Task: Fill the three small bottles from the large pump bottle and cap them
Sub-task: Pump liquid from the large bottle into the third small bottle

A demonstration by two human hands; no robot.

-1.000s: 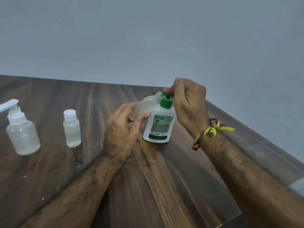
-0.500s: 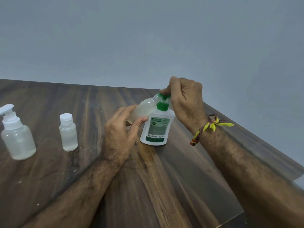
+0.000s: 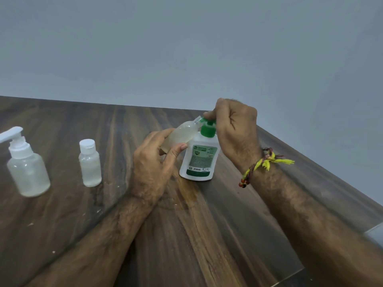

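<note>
The left hand (image 3: 153, 162) grips a small bottle (image 3: 180, 135) tilted to the green pump (image 3: 207, 126) of the large pump bottle (image 3: 200, 160), which the right hand (image 3: 234, 129) grips from above, on the counter (image 3: 207, 235)

Left hand (image 3: 153, 162) grips a small clear bottle (image 3: 180, 135), tilted with its open mouth up at the green pump nozzle of the white pump bottle (image 3: 200, 160), which stands upright on the wooden bench (image 3: 207, 235). Right hand (image 3: 234, 129), thread wristband (image 3: 263, 164) on its wrist, curls over the green pump head. At left on the bench, apart: a capped small bottle (image 3: 90, 163) and a clear pump-top bottle (image 3: 26, 164), both upright.
</note>
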